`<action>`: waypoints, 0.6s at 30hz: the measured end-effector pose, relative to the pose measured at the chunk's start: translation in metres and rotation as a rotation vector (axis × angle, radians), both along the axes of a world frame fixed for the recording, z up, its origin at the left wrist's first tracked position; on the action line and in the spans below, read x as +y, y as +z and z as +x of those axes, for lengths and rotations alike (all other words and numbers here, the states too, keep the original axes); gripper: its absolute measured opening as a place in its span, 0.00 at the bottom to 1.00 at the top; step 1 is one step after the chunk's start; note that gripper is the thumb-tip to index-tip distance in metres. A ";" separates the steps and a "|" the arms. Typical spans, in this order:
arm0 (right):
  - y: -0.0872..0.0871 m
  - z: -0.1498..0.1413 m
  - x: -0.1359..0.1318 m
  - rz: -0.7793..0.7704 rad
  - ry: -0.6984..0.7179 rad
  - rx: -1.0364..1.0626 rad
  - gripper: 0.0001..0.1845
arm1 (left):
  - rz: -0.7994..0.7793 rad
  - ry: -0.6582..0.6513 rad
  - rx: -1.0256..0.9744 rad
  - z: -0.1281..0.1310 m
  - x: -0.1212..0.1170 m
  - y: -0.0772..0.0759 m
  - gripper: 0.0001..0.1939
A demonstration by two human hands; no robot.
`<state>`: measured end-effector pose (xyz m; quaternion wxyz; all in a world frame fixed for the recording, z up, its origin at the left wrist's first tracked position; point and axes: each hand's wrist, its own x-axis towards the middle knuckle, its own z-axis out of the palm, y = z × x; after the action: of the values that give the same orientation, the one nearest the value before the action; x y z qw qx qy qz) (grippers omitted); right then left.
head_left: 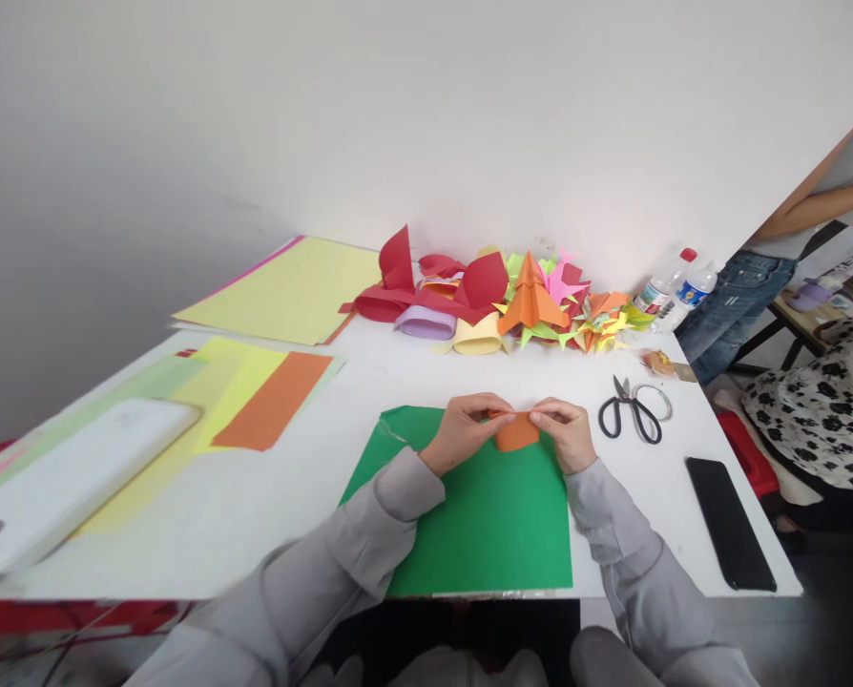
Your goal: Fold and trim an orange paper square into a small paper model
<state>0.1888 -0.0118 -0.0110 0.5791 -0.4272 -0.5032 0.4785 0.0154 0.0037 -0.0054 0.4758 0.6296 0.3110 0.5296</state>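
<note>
A small piece of orange paper is held up between my two hands, over the far part of a green sheet. My left hand pinches its upper left edge between thumb and fingers. At the upper right edge, my right hand pinches it the same way. The paper looks folded or bent, though the fingertips hide its top corners. Black-handled scissors lie to the right of my right hand, beside a roll of clear tape.
Folded paper shapes, among them an orange paper plane, stand along the wall with two plastic bottles. Coloured sheets and a white device lie left. A black phone rests near the right edge. People are beyond the table's right side.
</note>
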 end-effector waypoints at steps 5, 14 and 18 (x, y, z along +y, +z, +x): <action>0.000 0.000 -0.001 -0.003 -0.008 0.005 0.06 | 0.006 -0.009 0.014 -0.001 0.000 0.000 0.07; 0.002 0.000 -0.002 0.061 0.044 -0.041 0.05 | 0.018 -0.041 0.064 0.000 0.000 -0.001 0.09; 0.000 0.001 -0.001 0.073 0.041 -0.032 0.05 | -0.057 -0.029 0.041 0.001 -0.001 0.001 0.09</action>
<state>0.1895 -0.0131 -0.0109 0.5763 -0.4032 -0.5381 0.4646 0.0162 0.0029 -0.0044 0.4946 0.6309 0.3264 0.5008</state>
